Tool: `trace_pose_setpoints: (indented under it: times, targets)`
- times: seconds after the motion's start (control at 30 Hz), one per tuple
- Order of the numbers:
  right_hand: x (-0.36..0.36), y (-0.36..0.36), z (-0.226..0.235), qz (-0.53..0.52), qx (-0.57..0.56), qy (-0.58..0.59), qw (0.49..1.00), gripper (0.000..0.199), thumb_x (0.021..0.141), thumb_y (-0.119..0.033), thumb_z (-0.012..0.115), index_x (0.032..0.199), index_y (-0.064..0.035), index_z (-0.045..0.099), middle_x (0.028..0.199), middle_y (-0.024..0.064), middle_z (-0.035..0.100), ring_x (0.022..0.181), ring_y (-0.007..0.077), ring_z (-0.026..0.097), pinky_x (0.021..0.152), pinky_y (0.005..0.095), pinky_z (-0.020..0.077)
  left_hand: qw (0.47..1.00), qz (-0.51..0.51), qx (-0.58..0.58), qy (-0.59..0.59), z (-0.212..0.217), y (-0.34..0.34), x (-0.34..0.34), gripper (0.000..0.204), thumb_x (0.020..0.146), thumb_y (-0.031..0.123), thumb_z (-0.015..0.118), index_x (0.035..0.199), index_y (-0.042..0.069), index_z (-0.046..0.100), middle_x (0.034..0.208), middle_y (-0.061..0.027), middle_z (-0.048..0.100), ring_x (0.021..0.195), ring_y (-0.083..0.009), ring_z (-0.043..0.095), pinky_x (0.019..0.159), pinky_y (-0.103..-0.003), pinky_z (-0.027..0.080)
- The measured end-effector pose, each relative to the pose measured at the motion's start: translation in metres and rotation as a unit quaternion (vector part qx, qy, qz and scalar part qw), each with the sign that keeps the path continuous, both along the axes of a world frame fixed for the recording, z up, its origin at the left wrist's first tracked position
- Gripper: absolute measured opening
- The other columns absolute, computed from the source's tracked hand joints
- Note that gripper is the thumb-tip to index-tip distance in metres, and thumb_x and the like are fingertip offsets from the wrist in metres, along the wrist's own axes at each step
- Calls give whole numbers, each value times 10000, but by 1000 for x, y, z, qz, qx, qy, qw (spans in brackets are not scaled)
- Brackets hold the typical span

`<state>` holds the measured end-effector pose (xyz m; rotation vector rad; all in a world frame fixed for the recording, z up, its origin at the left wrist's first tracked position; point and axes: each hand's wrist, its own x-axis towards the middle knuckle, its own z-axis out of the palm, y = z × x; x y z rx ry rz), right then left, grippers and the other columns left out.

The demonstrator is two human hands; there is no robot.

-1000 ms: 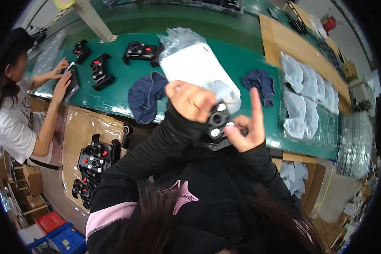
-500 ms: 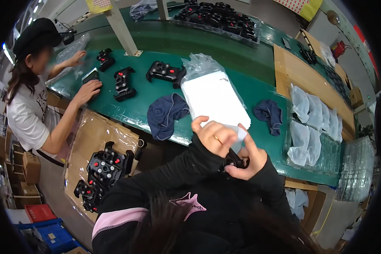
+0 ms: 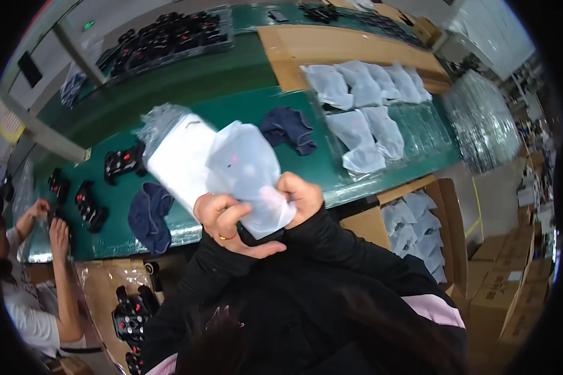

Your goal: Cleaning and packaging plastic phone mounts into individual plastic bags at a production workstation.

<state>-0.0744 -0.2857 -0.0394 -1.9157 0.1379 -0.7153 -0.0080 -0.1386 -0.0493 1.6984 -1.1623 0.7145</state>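
My left hand (image 3: 222, 222), with a ring on one finger, curls around the left edge of a frosted white bag (image 3: 244, 162); its thumb reaches out below. On the other side, my right hand (image 3: 303, 200) grips the bag's lower right edge. A dark shape and a faint red spot show through the bag, so something sits inside. Behind the bag lies a stack of white bags (image 3: 178, 159) on the green table (image 3: 244, 103). Dark blue cloths lie near both hands, one (image 3: 150, 215) to the left and one (image 3: 289, 129) beyond the right hand.
A clear tray (image 3: 419, 128) holds several white-bagged items at the right. Below it stands a cardboard box (image 3: 450, 219) with more. Black devices with red buttons (image 3: 124, 161) lie on the left of the table, where a co-worker's hands (image 3: 57, 234) are busy. A crowded tray (image 3: 175, 37) stands at the back.
The view has turned to the right. A black object was at my right hand, with a piece of white bag between my hands; now the bag stands up, filled, between both hands.
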Motion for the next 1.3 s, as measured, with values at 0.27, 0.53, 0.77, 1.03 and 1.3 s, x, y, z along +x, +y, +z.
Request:
trace_pose_setpoints:
  times: [0.27,0.53,0.77,1.03,1.3]
  targets:
    - [-2,-4,-13,-90,49,-13,995,330,740,-184,714,648,-53,426,549,58,439,494,136,418,472,276,370,993,97,8,-66,7,-10,18,310,640,69,649,933,78,548,870,-54,568,767,-247,543,782,-385,394]
    - [6,-47,10,-81,417,52,904,307,865,-263,609,706,-94,409,589,-8,484,458,56,459,385,217,394,977,107,183,11,15,-54,5,806,615,104,624,1355,60,306,1351,-272,344,1145,-395,450,960,-425,324]
    - [-24,-71,33,-47,-42,31,998,229,726,-136,672,694,-30,472,603,78,511,499,166,505,476,308,410,982,-128,131,53,29,-57,5,774,571,105,766,1289,146,479,1028,-188,608,861,-345,621,831,-370,462]
    - [-54,-92,66,35,-109,-22,993,383,642,-122,752,952,-25,549,892,111,601,816,210,610,702,298,470,963,-93,83,240,34,-64,23,344,627,-36,707,932,120,670,842,-121,637,763,-234,636,668,-298,506]
    - [-22,-164,33,-123,-299,-37,946,622,588,-113,755,1169,-31,549,1064,142,609,963,288,593,858,360,452,807,-326,492,11,37,-52,2,631,729,109,617,1320,211,420,1271,-213,448,1099,-369,508,899,-406,426]
